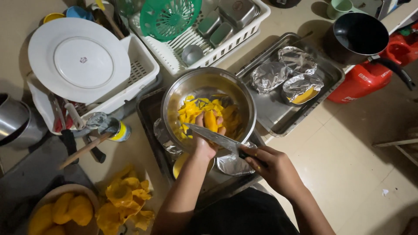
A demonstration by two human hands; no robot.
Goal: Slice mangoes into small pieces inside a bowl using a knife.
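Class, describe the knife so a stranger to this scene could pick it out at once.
Find the big steel bowl of yellow fruit slices at centre. Across its near rim lies the knife, dark handle in the right hand. Unlike the wooden-handled tool further left, it has a long bare blade.

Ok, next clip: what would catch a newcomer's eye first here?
At centre, the left hand holds a piece of peeled yellow fruit over a steel bowl of yellow slices, while the right hand lays a kitchen knife against it. At lower left, a heap of yellow peels lies beside a bowl of peeled fruit. At upper left, a large white plate leans in a dish rack.
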